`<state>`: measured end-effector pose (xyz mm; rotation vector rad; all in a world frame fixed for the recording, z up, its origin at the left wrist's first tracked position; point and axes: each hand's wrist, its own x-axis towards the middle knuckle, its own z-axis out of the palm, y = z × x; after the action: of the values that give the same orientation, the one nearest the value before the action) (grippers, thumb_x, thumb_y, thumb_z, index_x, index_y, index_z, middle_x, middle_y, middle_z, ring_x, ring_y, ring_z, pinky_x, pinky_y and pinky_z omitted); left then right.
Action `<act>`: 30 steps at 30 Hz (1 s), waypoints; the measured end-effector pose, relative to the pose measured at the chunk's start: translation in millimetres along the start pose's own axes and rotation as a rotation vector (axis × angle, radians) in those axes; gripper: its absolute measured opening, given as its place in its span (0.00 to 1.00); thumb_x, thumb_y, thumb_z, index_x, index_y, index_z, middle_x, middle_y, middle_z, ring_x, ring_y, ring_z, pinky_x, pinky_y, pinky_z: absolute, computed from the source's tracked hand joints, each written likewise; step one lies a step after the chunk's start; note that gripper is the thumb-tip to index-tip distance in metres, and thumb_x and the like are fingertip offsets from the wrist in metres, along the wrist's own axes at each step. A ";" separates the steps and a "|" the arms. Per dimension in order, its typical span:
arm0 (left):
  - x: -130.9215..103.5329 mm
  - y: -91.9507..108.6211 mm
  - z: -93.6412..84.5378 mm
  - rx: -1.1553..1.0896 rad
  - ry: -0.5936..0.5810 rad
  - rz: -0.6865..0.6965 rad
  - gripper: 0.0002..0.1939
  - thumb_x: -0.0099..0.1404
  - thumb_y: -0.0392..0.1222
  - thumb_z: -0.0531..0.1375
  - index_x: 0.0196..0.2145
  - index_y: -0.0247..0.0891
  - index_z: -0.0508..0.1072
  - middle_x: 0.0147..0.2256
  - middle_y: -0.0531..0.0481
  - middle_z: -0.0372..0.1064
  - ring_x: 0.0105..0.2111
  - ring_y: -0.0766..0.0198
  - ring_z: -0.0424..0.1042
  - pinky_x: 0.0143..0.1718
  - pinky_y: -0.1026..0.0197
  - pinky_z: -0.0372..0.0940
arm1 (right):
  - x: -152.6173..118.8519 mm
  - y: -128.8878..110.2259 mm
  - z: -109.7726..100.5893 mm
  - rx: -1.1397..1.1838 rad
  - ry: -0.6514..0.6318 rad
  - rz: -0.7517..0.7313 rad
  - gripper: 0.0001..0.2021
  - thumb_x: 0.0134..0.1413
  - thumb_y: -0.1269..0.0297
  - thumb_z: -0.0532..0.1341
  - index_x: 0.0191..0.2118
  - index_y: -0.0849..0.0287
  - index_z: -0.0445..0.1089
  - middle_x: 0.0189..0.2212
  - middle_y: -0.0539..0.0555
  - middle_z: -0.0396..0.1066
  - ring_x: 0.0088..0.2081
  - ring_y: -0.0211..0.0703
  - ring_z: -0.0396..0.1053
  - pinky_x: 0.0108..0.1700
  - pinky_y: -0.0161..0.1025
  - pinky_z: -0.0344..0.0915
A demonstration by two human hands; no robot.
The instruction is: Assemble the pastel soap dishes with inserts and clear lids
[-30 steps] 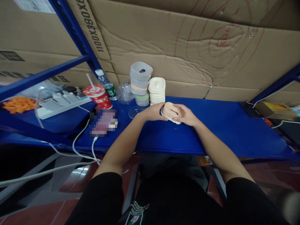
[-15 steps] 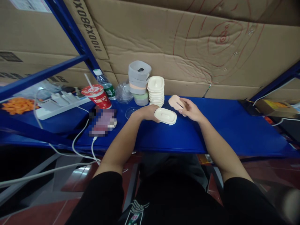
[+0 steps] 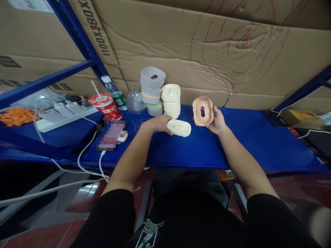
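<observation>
My left hand grips the left end of a cream oval lid-like piece, low over the blue shelf. In my right hand is a peach-coloured squarish piece with an oval slot, its hollow side facing me. The fingers behind the peach piece are partly hidden. Just behind my left hand stands a stack of cream pieces. To its left rises a stack of grey cup-like pieces, with a peach band and a green piece lower down.
Clear plastic domes, a water bottle and a red cup with a straw stand left of the stacks. Farther left are a white power strip with cables and orange bits. A cardboard wall backs the blue shelf.
My right hand has turned the peach piece, so its hollow, slotted side now faces me. My left hand keeps hold of the cream piece, and the view has shifted slightly.
</observation>
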<state>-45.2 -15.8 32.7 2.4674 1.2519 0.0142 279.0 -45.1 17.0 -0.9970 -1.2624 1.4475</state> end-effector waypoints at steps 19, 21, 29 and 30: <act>2.8 -5.3 4.9 0.033 0.041 -0.096 0.40 0.49 0.64 0.75 0.53 0.37 0.79 0.58 0.39 0.74 0.58 0.44 0.73 0.57 0.54 0.66 | 5.9 1.6 -49.6 -0.461 0.121 0.050 0.18 0.54 0.47 0.73 0.42 0.55 0.77 0.41 0.56 0.82 0.41 0.48 0.78 0.41 0.42 0.76; 1.6 -6.7 3.3 0.028 0.039 -0.099 0.33 0.49 0.62 0.76 0.47 0.38 0.80 0.54 0.40 0.77 0.54 0.47 0.75 0.53 0.55 0.67 | 4.3 3.2 -51.2 -0.535 0.050 0.106 0.17 0.55 0.47 0.73 0.41 0.56 0.80 0.40 0.57 0.83 0.40 0.49 0.79 0.41 0.43 0.76; 0.6 -4.4 -0.7 -0.008 0.054 -0.065 0.23 0.49 0.59 0.76 0.30 0.40 0.75 0.39 0.46 0.78 0.45 0.51 0.75 0.44 0.56 0.65 | 4.7 11.9 -28.9 -0.948 0.000 -0.091 0.18 0.61 0.49 0.69 0.50 0.53 0.83 0.46 0.57 0.84 0.46 0.54 0.80 0.52 0.52 0.76; 0.7 -4.6 -0.8 -0.010 0.057 -0.059 0.23 0.49 0.59 0.76 0.30 0.40 0.75 0.39 0.46 0.78 0.45 0.51 0.75 0.44 0.56 0.65 | 4.4 10.7 -28.5 -0.973 0.009 -0.119 0.19 0.61 0.51 0.69 0.53 0.54 0.82 0.46 0.57 0.84 0.45 0.53 0.79 0.52 0.52 0.76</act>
<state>-48.5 -12.6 31.7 2.4364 1.3448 0.0753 303.9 -34.7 2.4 -1.4933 -2.0360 0.6818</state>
